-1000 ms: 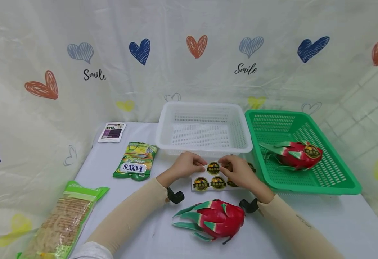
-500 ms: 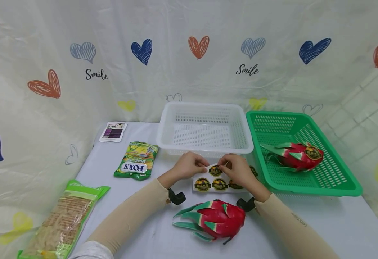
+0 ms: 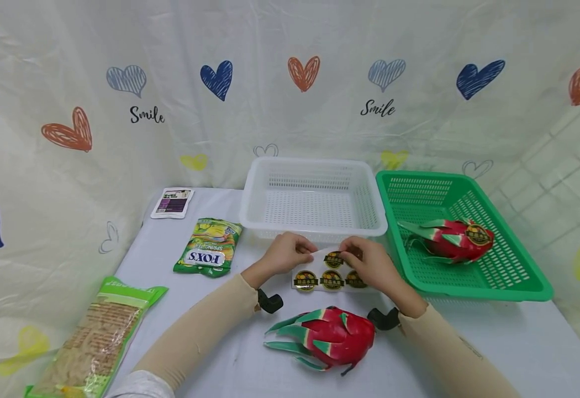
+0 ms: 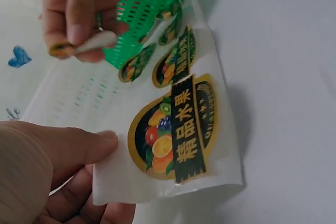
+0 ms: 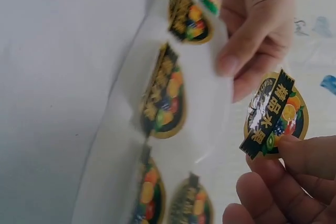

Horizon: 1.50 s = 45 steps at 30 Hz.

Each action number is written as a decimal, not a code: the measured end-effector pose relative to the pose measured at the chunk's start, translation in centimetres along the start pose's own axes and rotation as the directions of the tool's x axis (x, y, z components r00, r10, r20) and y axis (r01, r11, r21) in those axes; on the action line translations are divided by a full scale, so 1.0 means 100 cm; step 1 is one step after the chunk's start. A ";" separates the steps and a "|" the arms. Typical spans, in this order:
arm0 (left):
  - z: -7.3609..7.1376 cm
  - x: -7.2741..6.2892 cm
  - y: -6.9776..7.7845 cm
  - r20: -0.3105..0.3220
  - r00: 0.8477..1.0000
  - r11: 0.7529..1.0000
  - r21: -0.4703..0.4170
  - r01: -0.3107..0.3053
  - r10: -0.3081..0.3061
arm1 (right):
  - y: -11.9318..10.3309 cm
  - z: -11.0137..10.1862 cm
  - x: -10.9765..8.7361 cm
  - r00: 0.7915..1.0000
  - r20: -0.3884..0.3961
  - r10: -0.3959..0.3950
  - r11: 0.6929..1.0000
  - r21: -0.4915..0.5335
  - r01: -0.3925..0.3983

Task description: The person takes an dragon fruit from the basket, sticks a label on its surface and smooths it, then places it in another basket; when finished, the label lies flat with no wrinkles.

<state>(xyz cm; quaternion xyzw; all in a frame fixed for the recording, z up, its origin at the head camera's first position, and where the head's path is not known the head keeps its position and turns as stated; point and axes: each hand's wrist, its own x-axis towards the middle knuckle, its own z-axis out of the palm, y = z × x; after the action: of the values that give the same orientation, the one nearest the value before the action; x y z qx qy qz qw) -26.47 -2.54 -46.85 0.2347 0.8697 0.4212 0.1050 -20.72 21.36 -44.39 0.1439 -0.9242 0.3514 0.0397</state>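
Off to the right slides the right hand (image 3: 372, 265), away from the left, and the sticker (image 5: 275, 114) goes with it, now clear of the sheet in the right wrist view; the fruit on the worktop stays put. Look at the hold there: thumb and fingertip pinch the sticker by one edge only, the other fingers curled in loosely behind, and most of the printed face is left uncovered. That light grip probably keeps skin off the tacky back. Across from it, the left hand (image 3: 286, 254) is closed on the corner of the sticker sheet (image 4: 118, 177), thumb on top, fingers below, anchoring it, I'd judge, against the pull of peeling. The sheet lies just in front of the white basket (image 3: 315, 226), with more stickers along its near row, right between both hands where neither has to stretch.

Nearest the person, the dragon fruit (image 3: 337, 338) lies on its side on the bare worktop (image 3: 220, 342), between the forearms, leaves pointing left and rounded red end right, handy for both hands. Over in the green basket (image 3: 474, 292) rests a second dragon fruit (image 3: 456, 243), a matching label (image 3: 479, 234) already on it, apparently parked there to keep it apart from the unlabelled one.
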 end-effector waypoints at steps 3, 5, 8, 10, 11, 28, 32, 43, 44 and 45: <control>0.001 0.000 -0.003 -0.024 0.999 0.998 0.060 -0.021 0.022 | -0.004 -0.006 -0.007 1.000 0.000 -0.011 1.000 0.024 0.011; 0.002 0.000 -0.004 -0.041 0.999 0.994 0.103 -0.031 0.035 | -0.006 -0.011 -0.013 1.000 0.003 -0.019 0.999 0.046 0.019; 0.003 -0.004 -0.003 -0.053 0.997 0.986 0.160 -0.044 0.053 | -0.012 -0.018 -0.023 1.000 0.010 -0.022 0.996 0.083 0.021; 0.003 -0.008 0.002 -0.045 0.997 0.983 0.173 -0.056 0.065 | -0.016 -0.023 -0.031 1.000 0.015 -0.024 0.993 0.114 0.022; 0.002 -0.010 0.006 -0.038 0.996 0.983 0.173 -0.067 0.075 | -0.017 -0.025 -0.035 0.999 0.017 -0.027 0.992 0.126 0.025; 0.001 -0.077 0.087 0.305 0.898 0.948 -0.063 -0.313 0.317 | -0.033 -0.029 -0.093 0.987 0.033 -0.158 0.959 0.245 0.145; 0.007 -0.090 0.088 0.319 0.891 0.945 -0.057 -0.321 0.322 | -0.036 -0.026 -0.103 0.988 0.054 -0.142 0.968 0.215 0.127; 0.026 -0.110 0.087 0.311 0.913 0.963 -0.032 -0.269 0.265 | -0.022 -0.024 -0.124 0.958 0.190 -0.217 0.949 0.270 0.161; 0.026 -0.110 0.089 0.310 0.911 0.958 -0.001 -0.285 0.271 | -0.022 -0.023 -0.125 0.955 0.190 -0.227 0.947 0.273 0.170; 0.026 -0.110 0.090 0.311 0.909 0.953 0.032 -0.302 0.277 | -0.021 -0.023 -0.126 0.954 0.186 -0.237 0.944 0.275 0.181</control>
<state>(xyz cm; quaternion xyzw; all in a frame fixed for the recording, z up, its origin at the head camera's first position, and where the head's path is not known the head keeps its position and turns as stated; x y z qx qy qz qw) -13.06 -1.41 -41.59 0.4268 0.8148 0.3564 0.1640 -8.12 24.35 -43.51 0.2830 -0.8496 0.4431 -0.0428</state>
